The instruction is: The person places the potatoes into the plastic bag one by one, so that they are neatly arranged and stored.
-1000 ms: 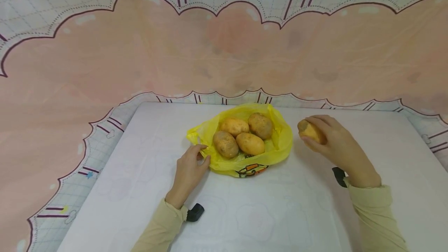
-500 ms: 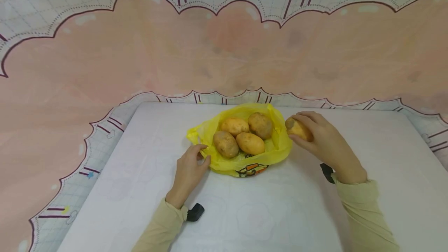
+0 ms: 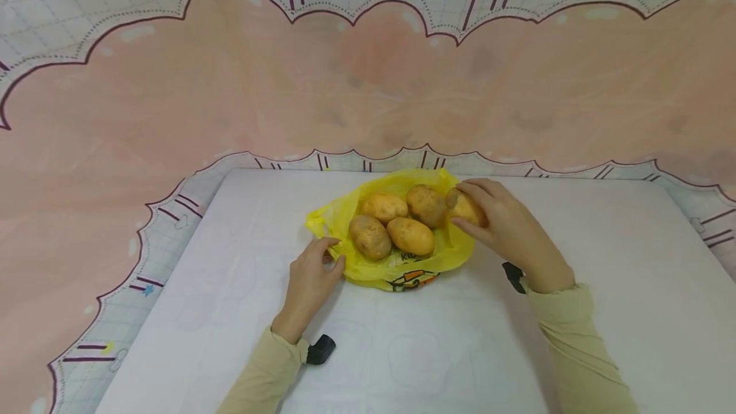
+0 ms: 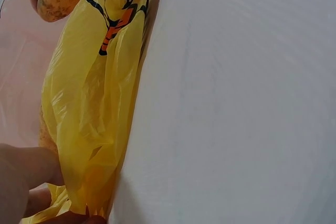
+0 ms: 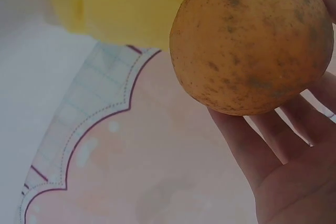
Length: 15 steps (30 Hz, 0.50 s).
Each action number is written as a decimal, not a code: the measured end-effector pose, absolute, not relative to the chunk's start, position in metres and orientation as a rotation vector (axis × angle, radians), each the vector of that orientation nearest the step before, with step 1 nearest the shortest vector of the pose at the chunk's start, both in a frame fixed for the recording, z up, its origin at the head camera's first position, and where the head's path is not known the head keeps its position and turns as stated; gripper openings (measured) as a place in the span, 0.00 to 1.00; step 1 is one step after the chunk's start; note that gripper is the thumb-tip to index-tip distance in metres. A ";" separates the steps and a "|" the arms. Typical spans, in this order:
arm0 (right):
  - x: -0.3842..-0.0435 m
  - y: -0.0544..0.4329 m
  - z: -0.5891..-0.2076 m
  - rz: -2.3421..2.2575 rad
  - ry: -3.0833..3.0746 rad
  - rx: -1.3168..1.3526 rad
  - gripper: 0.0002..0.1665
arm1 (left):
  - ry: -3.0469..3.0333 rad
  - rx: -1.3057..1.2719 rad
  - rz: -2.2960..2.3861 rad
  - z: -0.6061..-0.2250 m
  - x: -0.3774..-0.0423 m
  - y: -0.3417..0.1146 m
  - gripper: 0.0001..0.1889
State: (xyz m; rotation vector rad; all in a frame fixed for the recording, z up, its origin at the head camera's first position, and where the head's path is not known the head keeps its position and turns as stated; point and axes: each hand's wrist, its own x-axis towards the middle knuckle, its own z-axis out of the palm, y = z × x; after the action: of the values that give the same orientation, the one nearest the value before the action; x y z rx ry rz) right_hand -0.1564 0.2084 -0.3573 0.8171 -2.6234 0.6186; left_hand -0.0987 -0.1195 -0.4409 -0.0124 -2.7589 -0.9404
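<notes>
A yellow plastic bag (image 3: 356, 267) lies on the table with its mouth spread wide, and several potatoes (image 3: 411, 236) rest inside it. My left hand (image 3: 312, 283) pinches the bag's near left edge between thumb and fingers; the left wrist view has the bag (image 4: 89, 103) bunched at those fingertips. My right hand (image 3: 508, 225) grips one more potato (image 3: 467, 208), thumb on the near side and fingers over the far side. That potato overlaps the bag's right rim in the head view. Up close in the right wrist view, the held potato (image 5: 252, 45) has brown specks.
The bag rests on a white table (image 3: 402, 350). Behind and left of the table hangs a pink cloth (image 3: 345, 88) with a scalloped, chequered border. A small black camera (image 3: 321, 349) sits at my left wrist, another black camera (image 3: 514, 277) at my right.
My right hand has carried its potato leftward, from beside the bag to over its right rim. The left hand has stayed at the bag's edge.
</notes>
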 end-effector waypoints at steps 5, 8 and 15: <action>-0.160 0.200 -0.356 0.623 -2.630 0.847 0.32 | -2.760 -0.020 -0.940 -0.442 -0.099 -0.120 0.17; -0.161 0.196 -0.355 0.629 -2.630 0.854 0.33 | -2.759 -0.031 -0.935 -0.442 -0.100 -0.120 0.17; -0.166 0.184 -0.354 0.669 -2.630 0.875 0.33 | -2.749 -0.032 -0.936 -0.443 -0.101 -0.120 0.16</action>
State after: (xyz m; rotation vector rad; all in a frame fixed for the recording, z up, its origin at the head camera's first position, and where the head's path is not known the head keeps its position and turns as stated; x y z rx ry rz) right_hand -0.1660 0.1837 -0.3537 0.8752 -2.6303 0.6687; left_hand -0.1006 -0.1199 -0.4428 -0.0316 -2.7489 -0.9358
